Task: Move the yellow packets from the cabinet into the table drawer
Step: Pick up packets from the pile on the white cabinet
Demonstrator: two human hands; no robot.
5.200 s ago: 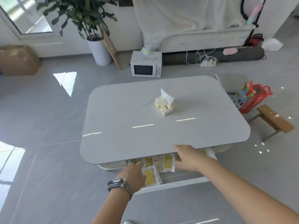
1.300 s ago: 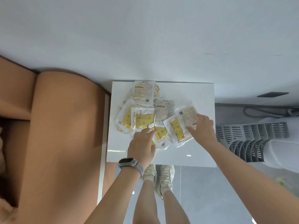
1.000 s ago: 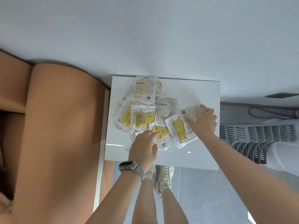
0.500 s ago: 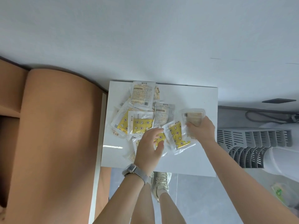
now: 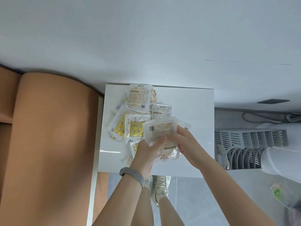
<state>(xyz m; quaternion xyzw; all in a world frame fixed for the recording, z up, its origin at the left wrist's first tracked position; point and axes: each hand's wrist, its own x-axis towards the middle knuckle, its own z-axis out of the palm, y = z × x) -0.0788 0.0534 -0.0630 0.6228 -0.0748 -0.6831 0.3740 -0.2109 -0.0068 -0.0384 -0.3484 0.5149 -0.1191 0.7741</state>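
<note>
Head view looks down on a small stack of hand-warmer packets (image 5: 158,130) lifted just above the white cabinet top (image 5: 195,111), held between both hands. The left hand (image 5: 146,154) grips the stack from the near-left side with its thumb laid over the top packet; the right hand (image 5: 187,142) closes on the right edge, fingers curled around it. The two hands are close together, both clamped on the same bundle. At least two packets are in it, the uppermost showing its printed back; how many more lie under the palms I cannot tell.

The remaining packets (image 5: 130,126) lie in a loose overlapping heap on the cabinet top, some showing yellow fronts, others pale backs, with one (image 5: 138,97) lying at the far edge next to the wall.

The main risk, as I judge it, is the slick plastic wrappers sliding on each other: if the grip loosens during the carry to the drawer, a lower packet could slip out and drop to the floor by the shoes (image 5: 160,186). A packet (image 5: 130,159) under the left wrist sits near the front edge, so a brush from the forearm could push it off. The brown cushion (image 5: 48,144) stands just left of the cabinet, and a packet knocked sideways might fall into the gap there.
</note>
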